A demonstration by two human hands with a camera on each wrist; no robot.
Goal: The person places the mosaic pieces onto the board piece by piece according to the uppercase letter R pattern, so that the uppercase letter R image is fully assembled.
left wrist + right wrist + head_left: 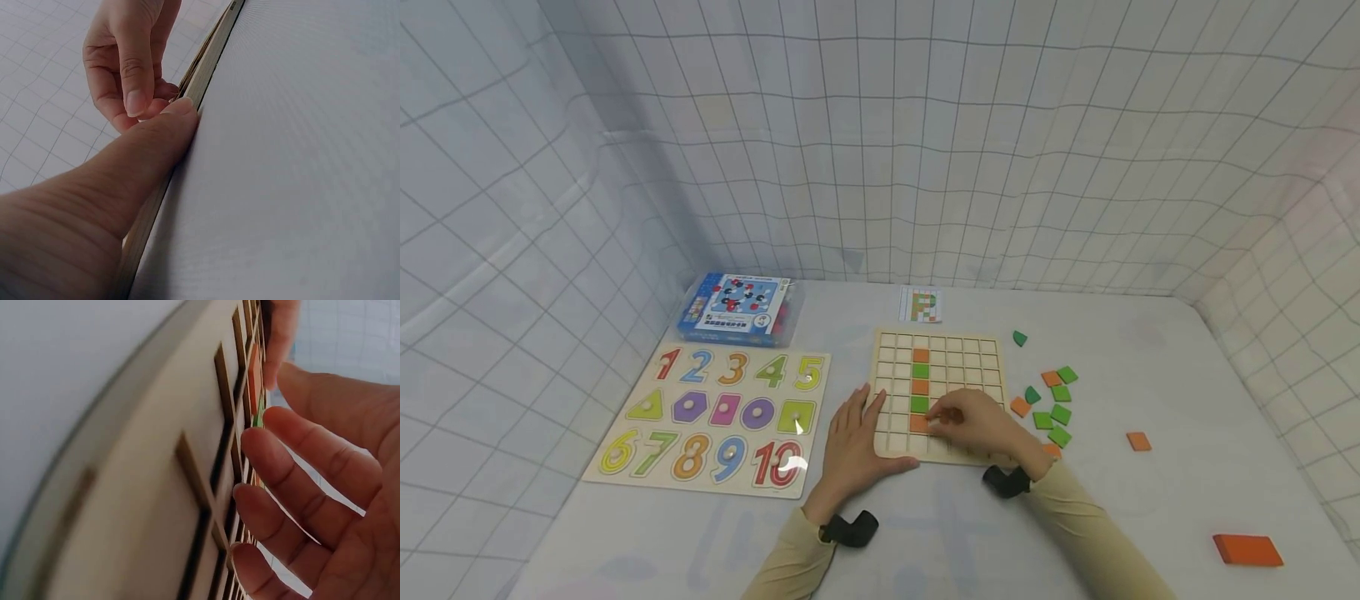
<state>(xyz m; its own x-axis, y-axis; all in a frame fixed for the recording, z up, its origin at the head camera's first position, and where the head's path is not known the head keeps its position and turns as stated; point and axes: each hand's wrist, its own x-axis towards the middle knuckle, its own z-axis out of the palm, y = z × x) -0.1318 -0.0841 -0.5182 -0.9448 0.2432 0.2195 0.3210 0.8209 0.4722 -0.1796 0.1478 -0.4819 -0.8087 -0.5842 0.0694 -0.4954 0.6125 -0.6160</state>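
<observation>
A wooden grid board [966, 343] lies on the table, with a column of alternating orange and green square tiles in its cells. My left hand [853, 450] rests at the board's front left corner, fingers along the left side and thumb on the front edge. Over the board hovers my right hand [973, 419], its fingertips at the lowest orange tile [918, 423] of the column. In the right wrist view that orange tile [254, 378] sits in its cell, and the bent fingers [269, 453] show nothing held between thumb and index.
Loose green tiles [1061, 414], orange tiles [1138, 441] and dark green quarter-round pieces [1019, 338] lie right of the board. A pattern card [921, 305] is behind it. Leftward are a number puzzle [707, 417] and a blue box [737, 308]. An orange block [1247, 550] sits front right.
</observation>
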